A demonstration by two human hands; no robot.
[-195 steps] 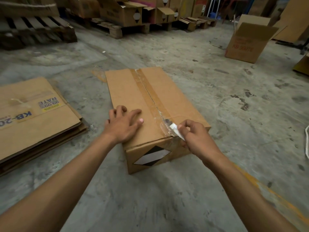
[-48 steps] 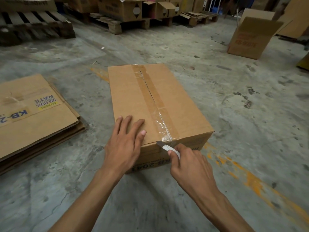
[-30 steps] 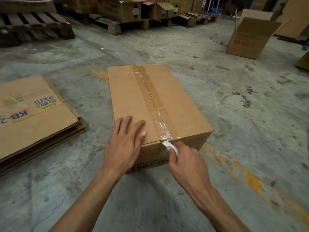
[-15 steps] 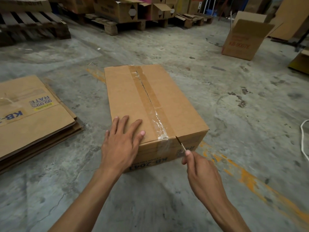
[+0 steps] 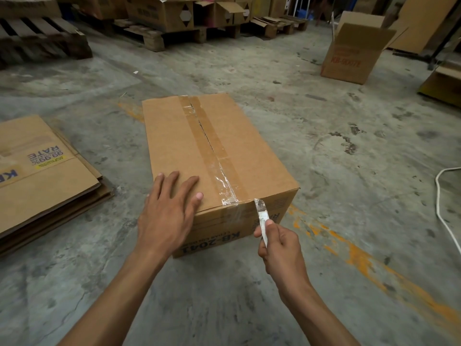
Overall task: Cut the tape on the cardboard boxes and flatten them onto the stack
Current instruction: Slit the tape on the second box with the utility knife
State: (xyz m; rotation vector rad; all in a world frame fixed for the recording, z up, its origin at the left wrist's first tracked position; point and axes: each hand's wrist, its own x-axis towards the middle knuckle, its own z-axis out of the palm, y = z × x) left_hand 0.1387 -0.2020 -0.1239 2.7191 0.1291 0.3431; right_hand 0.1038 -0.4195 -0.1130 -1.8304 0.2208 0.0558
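Note:
A closed brown cardboard box (image 5: 179,136) sits on the concrete floor in front of me. A strip of tape (image 5: 212,156) runs down the middle of its top and over the near edge; the seam shows dark in its far part. My left hand (image 5: 169,213) lies flat on the box's near left corner, fingers spread. My right hand (image 5: 279,248) grips a small white-wrapped blade (image 5: 262,216), whose tip touches the box's near top edge just right of the tape end. A stack of flattened boxes (image 5: 42,176) lies to the left.
An open box (image 5: 354,51) stands at the far right. Wooden pallets (image 5: 40,38) and more boxes (image 5: 162,11) line the back. A white cord (image 5: 446,221) lies on the floor at the right edge. Orange paint streaks mark the floor on the right.
My right hand has shifted right along the box's near edge, from the tape end to just right of it, and the blade now points up at the edge. My left hand has stayed put.

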